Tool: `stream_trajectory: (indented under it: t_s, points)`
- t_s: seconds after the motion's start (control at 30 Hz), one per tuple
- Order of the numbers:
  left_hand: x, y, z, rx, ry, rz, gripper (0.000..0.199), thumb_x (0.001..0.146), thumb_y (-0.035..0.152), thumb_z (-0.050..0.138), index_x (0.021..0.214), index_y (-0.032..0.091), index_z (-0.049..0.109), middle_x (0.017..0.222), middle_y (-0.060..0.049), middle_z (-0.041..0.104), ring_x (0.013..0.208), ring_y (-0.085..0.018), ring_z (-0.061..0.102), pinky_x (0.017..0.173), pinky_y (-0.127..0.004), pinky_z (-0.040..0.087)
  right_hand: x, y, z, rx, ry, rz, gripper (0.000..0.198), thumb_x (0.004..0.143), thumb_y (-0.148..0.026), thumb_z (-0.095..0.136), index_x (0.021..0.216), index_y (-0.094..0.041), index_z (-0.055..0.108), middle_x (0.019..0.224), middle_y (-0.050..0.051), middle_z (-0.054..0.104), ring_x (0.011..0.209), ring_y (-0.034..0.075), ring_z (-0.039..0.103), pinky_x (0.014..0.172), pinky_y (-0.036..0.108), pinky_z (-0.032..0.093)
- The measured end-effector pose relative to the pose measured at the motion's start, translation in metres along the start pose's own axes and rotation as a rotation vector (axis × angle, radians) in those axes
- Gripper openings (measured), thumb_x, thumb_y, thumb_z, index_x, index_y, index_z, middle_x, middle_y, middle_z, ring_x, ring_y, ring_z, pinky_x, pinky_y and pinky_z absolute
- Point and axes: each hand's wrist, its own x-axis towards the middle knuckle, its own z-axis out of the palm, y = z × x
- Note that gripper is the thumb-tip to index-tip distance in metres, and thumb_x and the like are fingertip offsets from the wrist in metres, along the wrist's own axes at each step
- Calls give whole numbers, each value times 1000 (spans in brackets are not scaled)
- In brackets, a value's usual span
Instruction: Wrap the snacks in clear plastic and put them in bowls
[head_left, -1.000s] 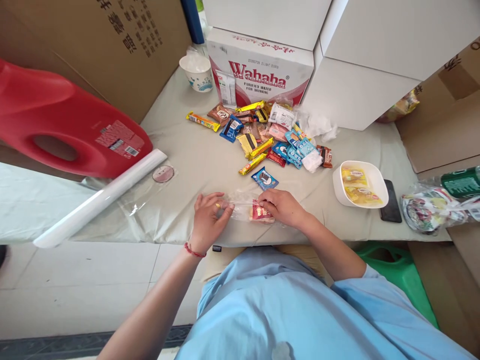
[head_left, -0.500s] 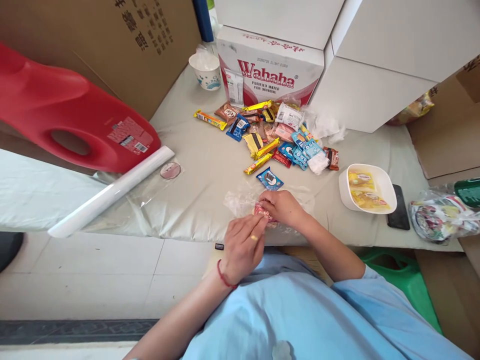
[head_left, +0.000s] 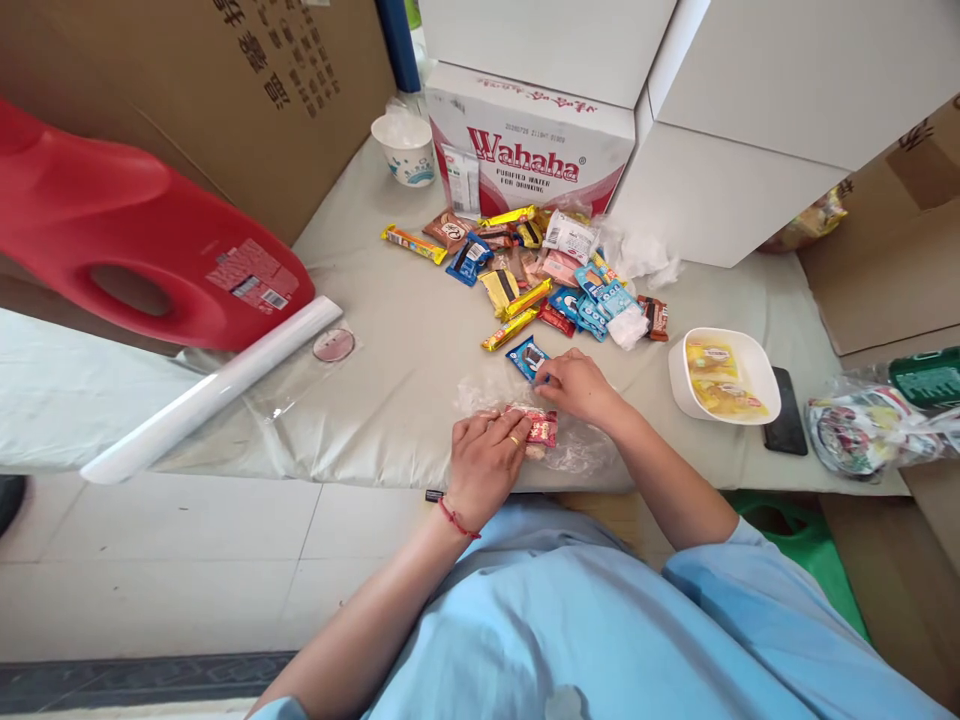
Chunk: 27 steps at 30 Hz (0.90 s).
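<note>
My left hand (head_left: 487, 455) lies with its fingers stretched flat over a red snack packet (head_left: 541, 427), which rests on clear plastic wrap (head_left: 577, 447) near the front edge of the table. Just beyond it, my right hand (head_left: 577, 385) has its fingertips closed at the lower right corner of a blue snack packet (head_left: 526, 357). That packet lies on the cloth, and the fingers cover part of it. Farther back sits a pile of wrapped snacks (head_left: 559, 270) in yellow, blue, red and brown.
A white bowl (head_left: 679, 385) with yellow packets stands on the right, beside a black phone (head_left: 786, 410). On the left lie a white roll (head_left: 217, 390) and a large red jug (head_left: 172, 240). A Wahaha carton (head_left: 525, 150) and a paper bowl (head_left: 405, 150) stand at the back.
My right hand has left the red packet and moved forward to the blue packet's corner. My left hand stays over the red packet, which shows more now. The view has shifted slightly.
</note>
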Motion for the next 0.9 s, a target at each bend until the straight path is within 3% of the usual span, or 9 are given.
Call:
stream_trajectory:
  t_s: [0.13, 0.27, 0.33, 0.43, 0.5, 0.6, 0.7, 0.8, 0.9]
  points:
    - [1, 2, -2, 55, 10, 26, 25, 102, 27, 58, 122, 28, 73, 126, -1, 76, 105, -24, 60, 81, -41, 38, -10, -13, -15, 64, -10, -10, 14, 97, -21, 61, 98, -17, 75, 81, 1, 68, 73, 15, 55, 71, 27, 36]
    - [-2, 1, -1, 84, 6, 50, 18, 101, 26, 59, 109, 26, 76, 116, -1, 79, 92, -22, 58, 73, -40, 36, -40, -34, -11, -15, -14, -296, 13, 97, -19, 61, 98, -18, 74, 103, 6, 67, 87, 17, 56, 79, 28, 40]
    - [-4, 1, -1, 89, 6, 54, 19, 102, 25, 58, 102, 26, 77, 111, -1, 79, 88, -22, 57, 72, -40, 35, -54, -42, -5, -104, 38, -369, 15, 100, -22, 59, 99, -19, 74, 110, 9, 66, 100, 22, 54, 84, 32, 40]
    - [-6, 0, 1, 72, 11, 57, 22, 103, 26, 57, 116, 27, 74, 119, -1, 78, 89, -22, 59, 72, -40, 37, -68, -45, 1, -226, 154, -326, 19, 103, -23, 55, 103, -19, 73, 108, 11, 68, 109, 27, 50, 89, 38, 39]
    - [-7, 0, 2, 38, -6, 38, 25, 103, 27, 56, 123, 28, 72, 123, -2, 77, 90, -22, 60, 73, -41, 40, -70, -44, 4, -247, 129, -301, 21, 105, -23, 51, 106, -18, 71, 102, 10, 67, 101, 24, 53, 84, 35, 40]
    - [-6, -1, 2, -151, -72, -59, 23, 102, 24, 54, 109, 26, 76, 115, -6, 78, 91, -25, 63, 76, -43, 45, -69, -43, 15, -212, 14, -287, 22, 107, -24, 48, 118, -18, 66, 110, 9, 65, 83, 17, 56, 69, 28, 39]
    - [-3, -12, -1, -433, -119, -109, 25, 98, 20, 53, 92, 24, 77, 108, -7, 79, 97, -26, 68, 87, -45, 52, -67, -43, 34, -175, -31, -248, 25, 108, -26, 44, 122, -17, 63, 113, 10, 65, 82, 16, 60, 67, 26, 40]
    - [1, -33, -6, -550, -101, -139, 28, 98, 25, 49, 102, 24, 76, 115, -6, 79, 109, -23, 71, 98, -41, 56, -68, -43, 47, -164, -52, -222, 28, 109, -25, 41, 124, -17, 63, 112, 11, 66, 91, 18, 63, 74, 26, 45]
    - [5, -57, -10, -633, -6, -411, 31, 97, 36, 51, 113, 21, 74, 126, -8, 75, 113, -23, 70, 99, -39, 57, -73, -46, 50, -205, -86, -207, 34, 108, -26, 43, 137, -26, 61, 125, 9, 65, 98, 20, 64, 76, 27, 46]
